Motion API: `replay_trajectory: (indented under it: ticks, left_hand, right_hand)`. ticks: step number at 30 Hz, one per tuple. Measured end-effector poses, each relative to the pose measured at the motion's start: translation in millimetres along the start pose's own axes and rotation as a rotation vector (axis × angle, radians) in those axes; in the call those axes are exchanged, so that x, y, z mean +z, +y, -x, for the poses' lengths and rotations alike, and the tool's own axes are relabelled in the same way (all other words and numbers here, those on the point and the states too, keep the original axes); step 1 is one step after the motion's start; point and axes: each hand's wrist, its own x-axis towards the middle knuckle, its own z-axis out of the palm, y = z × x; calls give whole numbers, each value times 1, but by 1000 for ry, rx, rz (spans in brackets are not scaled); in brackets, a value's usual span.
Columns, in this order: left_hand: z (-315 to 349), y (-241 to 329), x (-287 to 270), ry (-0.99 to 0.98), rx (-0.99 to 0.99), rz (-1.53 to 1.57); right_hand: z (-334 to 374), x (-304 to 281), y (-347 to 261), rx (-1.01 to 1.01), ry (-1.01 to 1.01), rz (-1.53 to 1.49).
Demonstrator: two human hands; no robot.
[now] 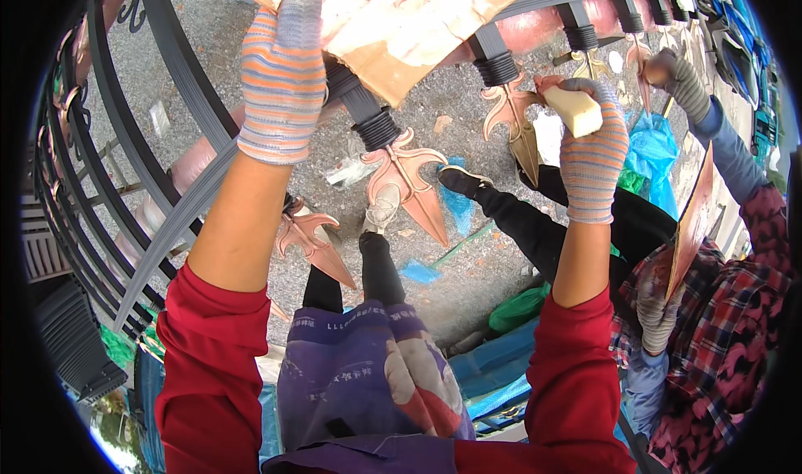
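My left hand (284, 90), in an orange and grey striped glove, grips the edge of a flat copper-smeared panel (388, 60), thumb on top. Glare washes out much of its surface. In my right hand (593, 161), gloved alike, is a pale yellow sponge block (576, 113) with a reddish smear near its far end. Below the panel, a copper-coloured spearhead finial (405, 177) tips a black fence bar. Another finial (514, 115), part copper and part dull gold, is just left of the sponge. A third finial (313, 240) hangs below my left forearm.
A co-worker at the right holds a similar panel (692, 223) in one gloved hand; the other gloved hand (678, 81) is at a finial. Black curved railing (171, 48) fills the left side. Blue plastic bags (652, 148) and scraps lie on the gritty ground.
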Motion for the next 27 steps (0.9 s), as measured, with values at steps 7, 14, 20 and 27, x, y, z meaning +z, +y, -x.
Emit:
replay_trajectory:
  ticks: [7,14,20,27]
  left_hand:
    - [-18,-33,-17,-3,115,-39]
    - [-16,-47,-38,-76,643,-814]
    - [-18,-56,-39,-3,840,-1036]
    - [-1,-28,-29,-29,763,-1165]
  right_hand:
    - [9,-10,7,52,-77,195]
    - [11,1,13,-74,-51,52]
    - [28,-12,16,102,10,-251]
    - [-3,3,-3,-146,-81,55]
